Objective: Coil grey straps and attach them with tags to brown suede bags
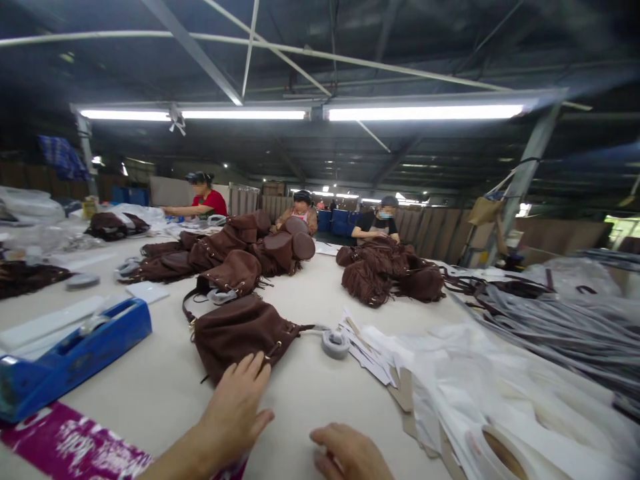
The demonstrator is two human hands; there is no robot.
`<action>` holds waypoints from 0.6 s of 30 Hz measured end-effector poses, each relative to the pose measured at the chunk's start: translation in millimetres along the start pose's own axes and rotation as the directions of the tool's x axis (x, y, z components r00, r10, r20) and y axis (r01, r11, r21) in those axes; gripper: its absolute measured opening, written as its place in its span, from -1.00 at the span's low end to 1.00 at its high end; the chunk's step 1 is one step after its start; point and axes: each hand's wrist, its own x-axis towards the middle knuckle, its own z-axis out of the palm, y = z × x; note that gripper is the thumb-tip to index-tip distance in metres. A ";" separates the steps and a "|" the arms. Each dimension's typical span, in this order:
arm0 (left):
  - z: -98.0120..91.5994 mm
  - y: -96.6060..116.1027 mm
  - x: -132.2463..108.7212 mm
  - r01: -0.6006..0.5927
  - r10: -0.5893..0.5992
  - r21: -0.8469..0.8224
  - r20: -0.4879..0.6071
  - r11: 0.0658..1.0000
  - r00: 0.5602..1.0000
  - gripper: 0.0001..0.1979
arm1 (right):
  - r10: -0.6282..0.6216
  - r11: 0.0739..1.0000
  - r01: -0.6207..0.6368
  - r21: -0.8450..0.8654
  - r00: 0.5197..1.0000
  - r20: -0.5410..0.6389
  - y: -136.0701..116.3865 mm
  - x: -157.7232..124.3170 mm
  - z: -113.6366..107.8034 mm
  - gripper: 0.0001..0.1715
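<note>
A brown drawstring bag (235, 330) with metal eyelets and a strap lies on its side on the white table. My left hand (237, 403) is stretched out with its fingertips at the bag's near edge; the fingers lie flat and do not grip it. Low in the picture, my right hand (353, 453) hovers at the table's front, fingers slightly bent and apart, holding nothing I can see. A grey wrapped coil (335, 343) sits at the end of the bag's drawstring. Behind this bag is a pile of similar brown bags (225, 247).
On the left stands a blue tape dispenser (75, 353) above a purple printed sheet (75, 443). White papers (370, 353), thin white sheets (480, 387) and a tape roll (500, 453) lie right. Grey-wrapped straps (545, 327) are behind them. Fringed bags (385, 273) lie before a masked co-worker (383, 223).
</note>
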 end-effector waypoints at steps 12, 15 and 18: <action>-3.7 -29.8 77.6 0.186 -0.179 -0.019 0.184 0.982 0.966 -0.64 | 0.328 0.827 -0.265 0.496 0.944 -0.042 15.2 11.5 -28.3 -0.75; -23.2 -48.8 81.6 0.154 -0.129 -0.141 0.171 0.978 0.977 -0.66 | 0.543 0.425 -0.408 0.808 0.829 0.133 9.5 27.7 -26.1 -0.59; -42.4 -52.7 82.2 0.131 -0.103 -0.242 0.128 0.961 0.986 -0.67 | 0.541 0.087 -0.362 0.928 0.799 0.261 2.0 50.7 -26.7 -0.56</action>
